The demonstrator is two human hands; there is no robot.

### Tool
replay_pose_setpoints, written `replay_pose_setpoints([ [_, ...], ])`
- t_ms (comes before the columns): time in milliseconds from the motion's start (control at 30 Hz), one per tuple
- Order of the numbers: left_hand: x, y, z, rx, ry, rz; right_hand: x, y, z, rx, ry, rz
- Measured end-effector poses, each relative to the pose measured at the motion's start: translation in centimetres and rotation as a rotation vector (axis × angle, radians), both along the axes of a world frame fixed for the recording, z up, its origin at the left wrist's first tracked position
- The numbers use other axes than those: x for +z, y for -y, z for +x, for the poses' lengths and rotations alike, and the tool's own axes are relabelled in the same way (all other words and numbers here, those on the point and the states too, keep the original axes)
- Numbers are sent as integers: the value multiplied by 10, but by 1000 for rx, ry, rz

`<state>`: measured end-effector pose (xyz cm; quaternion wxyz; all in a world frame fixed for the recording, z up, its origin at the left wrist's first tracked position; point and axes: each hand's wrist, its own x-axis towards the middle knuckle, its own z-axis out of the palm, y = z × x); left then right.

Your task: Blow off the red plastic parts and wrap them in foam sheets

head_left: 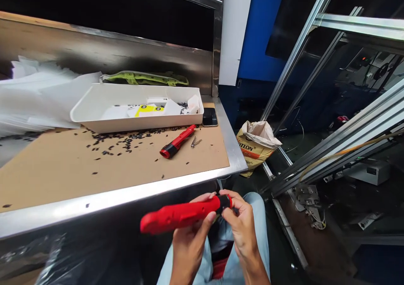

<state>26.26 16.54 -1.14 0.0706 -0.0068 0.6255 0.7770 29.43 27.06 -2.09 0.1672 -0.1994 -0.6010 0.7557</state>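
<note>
A long red plastic part [176, 216] with a black band at one end is in my hands, above my lap and in front of the bench edge. My left hand [191, 245] is closed around its body near the banded end, thumb along the side. My right hand [241, 224] pinches the black-banded end between thumb and fingers. A similar red and black part [178, 142] lies on the brown board [63, 167], beside what looks like a small nail clipper [195, 142].
A white bin [132, 123] holds papers, a yellow label and small black bits. Many black bits [126, 139] are scattered before it. A phone [210, 116], white sheets [41, 95] and a green strap [142, 78] surround it. A paper sack [257, 144] and metal frame [293, 62] stand right.
</note>
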Motion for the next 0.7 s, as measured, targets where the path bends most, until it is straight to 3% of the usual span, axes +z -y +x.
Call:
replay_pose_setpoints([
  [167,7,-1,-1,42,-79,-80,3,-8,-5,101,-52,-45],
  [400,-8,0,-33,26,254,69,-5,-4,-7,226,-80,-304],
  [533,-9,5,-38,46,343,144,-6,3,-7,171,-58,-243],
  [700,-6,6,-37,33,337,130,-7,11,-10,246,-91,-271],
])
